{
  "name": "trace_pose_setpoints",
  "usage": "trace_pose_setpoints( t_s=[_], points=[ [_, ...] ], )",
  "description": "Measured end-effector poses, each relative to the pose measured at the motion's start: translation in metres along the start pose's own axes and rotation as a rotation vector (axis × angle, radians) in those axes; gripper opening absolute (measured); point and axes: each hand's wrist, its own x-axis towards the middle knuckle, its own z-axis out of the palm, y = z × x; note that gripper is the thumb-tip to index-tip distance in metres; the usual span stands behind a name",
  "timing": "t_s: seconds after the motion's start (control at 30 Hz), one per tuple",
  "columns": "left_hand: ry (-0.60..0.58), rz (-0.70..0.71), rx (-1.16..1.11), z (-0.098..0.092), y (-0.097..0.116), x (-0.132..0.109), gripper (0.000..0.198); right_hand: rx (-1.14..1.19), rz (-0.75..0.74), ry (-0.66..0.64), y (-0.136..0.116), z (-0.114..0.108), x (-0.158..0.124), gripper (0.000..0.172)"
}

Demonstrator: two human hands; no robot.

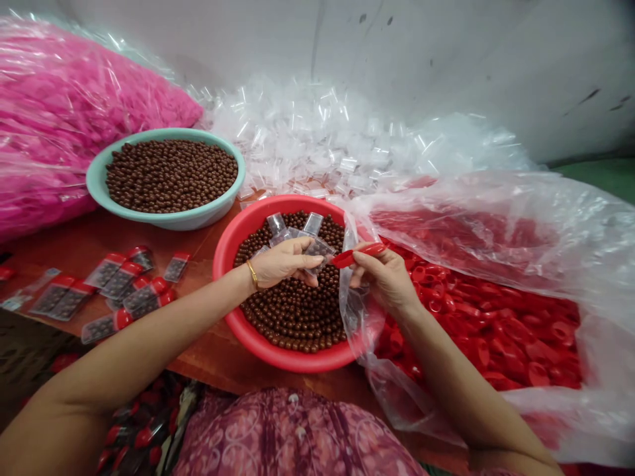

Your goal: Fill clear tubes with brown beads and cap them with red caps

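Observation:
My left hand grips a small clear plastic box that has brown balls in it. Between thumb and fingers, my right hand pinches a red plastic cap, its tip at the box's right end. Whether cap and box touch I cannot tell. Both hands are above a red basin holding glossy brown balls. Several clear boxes lie on the balls just behind my left hand.
A pale green basin of brown balls stands back left, by a bag of pink pieces. Clear boxes are heaped behind. An opened bag of red caps lies right. Capped, filled boxes lie left on the orange table.

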Motion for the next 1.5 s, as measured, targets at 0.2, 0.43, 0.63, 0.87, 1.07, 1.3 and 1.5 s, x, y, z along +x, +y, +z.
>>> trace_pose_setpoints(
  t_s=[0.2,0.43,0.63,0.87,1.07,1.3,1.5],
  points=[
    [0.000,-0.027,0.050,-0.001,-0.005,0.001,0.035,-0.186,-0.096,-0.028,0.003,0.008,-0.007,0.028],
    [0.026,0.088,0.163,0.001,-0.009,0.003,0.031,-0.207,-0.118,-0.184,-0.004,0.008,-0.016,0.036],
    [0.061,0.082,0.170,0.001,-0.009,0.005,0.027,0.000,0.151,-0.234,-0.002,0.007,-0.014,0.042],
    [0.207,-0.030,0.012,-0.003,-0.004,0.005,0.027,0.154,0.309,-0.238,0.008,0.009,-0.007,0.036],
    [0.119,-0.111,0.021,-0.003,-0.005,0.004,0.029,0.128,0.294,-0.200,0.010,0.005,-0.004,0.031],
    [0.131,-0.021,0.302,0.001,-0.012,0.004,0.020,0.059,0.185,-0.152,0.006,0.009,-0.004,0.035],
    [0.057,0.022,0.318,-0.001,-0.013,0.004,0.021,-0.206,-0.024,-0.221,-0.002,0.010,0.009,0.029]
  ],
)
